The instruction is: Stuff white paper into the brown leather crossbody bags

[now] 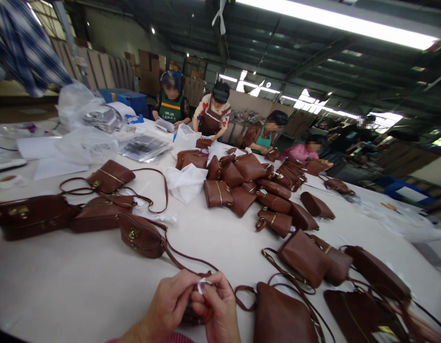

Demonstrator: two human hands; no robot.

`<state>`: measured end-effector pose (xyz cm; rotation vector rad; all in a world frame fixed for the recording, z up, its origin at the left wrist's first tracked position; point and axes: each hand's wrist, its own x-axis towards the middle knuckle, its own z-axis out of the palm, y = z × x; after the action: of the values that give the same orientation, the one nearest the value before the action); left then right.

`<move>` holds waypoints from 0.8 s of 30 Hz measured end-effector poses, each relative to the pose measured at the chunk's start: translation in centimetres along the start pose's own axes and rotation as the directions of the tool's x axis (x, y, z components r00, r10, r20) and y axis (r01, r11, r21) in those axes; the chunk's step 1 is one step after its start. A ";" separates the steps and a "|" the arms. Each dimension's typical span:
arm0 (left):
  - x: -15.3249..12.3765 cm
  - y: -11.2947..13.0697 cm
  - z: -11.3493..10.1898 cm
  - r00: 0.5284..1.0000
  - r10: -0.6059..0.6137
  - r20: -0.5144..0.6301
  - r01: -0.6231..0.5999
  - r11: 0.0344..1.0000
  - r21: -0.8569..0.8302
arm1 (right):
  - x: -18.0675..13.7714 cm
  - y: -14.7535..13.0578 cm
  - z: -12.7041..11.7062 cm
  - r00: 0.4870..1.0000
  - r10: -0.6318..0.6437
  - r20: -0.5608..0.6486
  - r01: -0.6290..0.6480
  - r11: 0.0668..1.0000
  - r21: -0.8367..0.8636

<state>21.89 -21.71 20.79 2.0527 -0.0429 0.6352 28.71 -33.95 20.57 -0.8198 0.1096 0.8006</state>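
Note:
Close to the table's near edge, my left hand (170, 302) and my right hand (218, 305) meet, thumbs and forefingers pinched on a small white strip (202, 285). The strip is curled, and its material cannot be made out. Beneath and between my hands shows part of a dark brown bag (192, 315), mostly hidden by them. A thin brown strap (192, 257) runs from a small bag with a gold clasp (142, 237) towards my fingers. To the right of my right hand lies a flat brown bag (285, 314) with its strap loop.
Brown bags (249, 166) are heaped mid-table, with more at left and right. White wrapping (186, 181) and clear plastic bags (86, 145) lie about. Several co-workers (211, 114) stand across the table. Another person's hand (422, 328) is at the lower right.

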 end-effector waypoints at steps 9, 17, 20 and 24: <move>0.0 -0.3 -0.1 1.000 -0.004 0.008 0.004 1.000 -0.024 | -0.5 -1.1 0.3 0.998 0.048 -0.029 -0.050 0.995 -0.083; -0.1 -0.1 0.0 0.995 -0.093 0.037 0.094 0.995 -0.033 | -0.2 -1.1 -0.6 0.998 -0.070 0.000 0.062 0.877 -0.477; -0.1 -0.1 0.0 0.982 -0.180 0.051 0.183 0.981 -0.065 | -0.4 -2.2 -0.5 0.959 -0.225 0.172 0.276 0.612 -0.741; 0.0 -0.1 0.3 0.931 -0.349 0.106 0.363 0.916 -0.170 | -0.8 -4.8 1.2 0.797 -0.331 0.506 0.587 0.222 -0.779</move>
<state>22.07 -21.92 20.60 1.8377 0.2181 0.3139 31.15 -35.58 24.69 -1.7275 -0.8985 0.2766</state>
